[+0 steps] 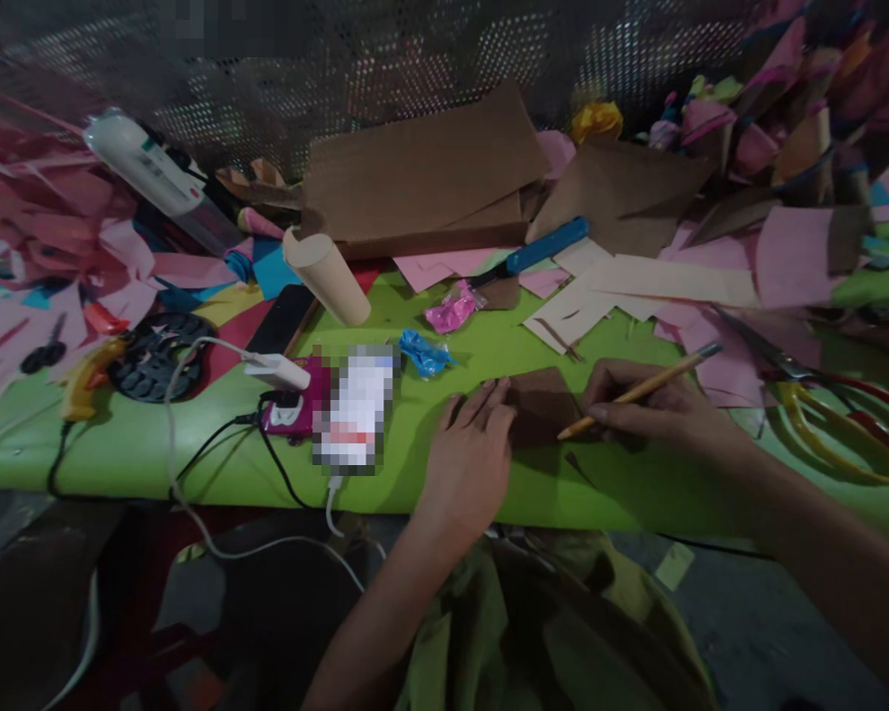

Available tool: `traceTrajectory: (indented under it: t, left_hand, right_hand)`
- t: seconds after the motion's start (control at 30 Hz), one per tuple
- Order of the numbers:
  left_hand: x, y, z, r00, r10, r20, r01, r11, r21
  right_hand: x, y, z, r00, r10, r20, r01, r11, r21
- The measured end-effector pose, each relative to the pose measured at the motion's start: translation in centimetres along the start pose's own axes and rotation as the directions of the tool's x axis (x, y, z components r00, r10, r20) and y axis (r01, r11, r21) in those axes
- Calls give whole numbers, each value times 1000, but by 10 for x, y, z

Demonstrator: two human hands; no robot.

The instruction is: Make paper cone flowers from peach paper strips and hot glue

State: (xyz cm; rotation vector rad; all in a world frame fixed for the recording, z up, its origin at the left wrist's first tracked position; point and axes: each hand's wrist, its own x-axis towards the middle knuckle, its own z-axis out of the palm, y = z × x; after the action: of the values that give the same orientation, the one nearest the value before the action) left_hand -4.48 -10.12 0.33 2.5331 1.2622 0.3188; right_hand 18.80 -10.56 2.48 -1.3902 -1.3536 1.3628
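Note:
My left hand (471, 449) lies with its fingers stretched out, its fingertips over the left edge of a small brown cardboard piece (542, 403). My right hand (633, 400) grips a yellow pencil (671, 375), whose tip points down to the left at the cardboard's right edge. The cardboard rests flat on the green table (540, 494), partly covered by my left fingers. A small dark scrap (579, 466) lies just below the pencil tip. Left of my left hand are a crumpled blue wrapper (424, 354) and a phone (357, 407) with a blurred screen.
Red-and-yellow-handled scissors (822, 395) lie at the right. A blue-handled cutter (548, 245) and a pink wrapper (453, 308) are behind the hands. A cardboard tube (330, 278), a magenta power socket (296, 410), cables and a yellow glue gun (93, 375) occupy the left.

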Motion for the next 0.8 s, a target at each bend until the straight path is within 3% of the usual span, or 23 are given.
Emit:
traceTrajectory:
  t: [0.13, 0.23, 0.37, 0.63, 0.8]
  left_hand:
    - [2, -2, -8, 999, 39, 26, -39, 999, 27]
    - [4, -5, -15, 998, 61, 36, -62, 998, 27]
    - [2, -7, -19, 999, 44, 14, -44, 999, 27]
    - [-3, -16, -14, 999, 14, 32, -12, 999, -52]
    - [-3, -18, -13, 1000, 8, 21, -6, 997, -83]
  right_hand:
    - [8, 0, 1, 978, -124, -168, 151, 976, 155]
    - [16, 0, 5, 978, -119, -172, 149, 973, 175]
    - [28, 1, 11, 983, -117, -139, 128, 989, 77]
    - [34, 4, 14, 963, -163, -213, 137, 982, -131]
    - [36, 8, 14, 957, -188, -222, 151, 974, -170]
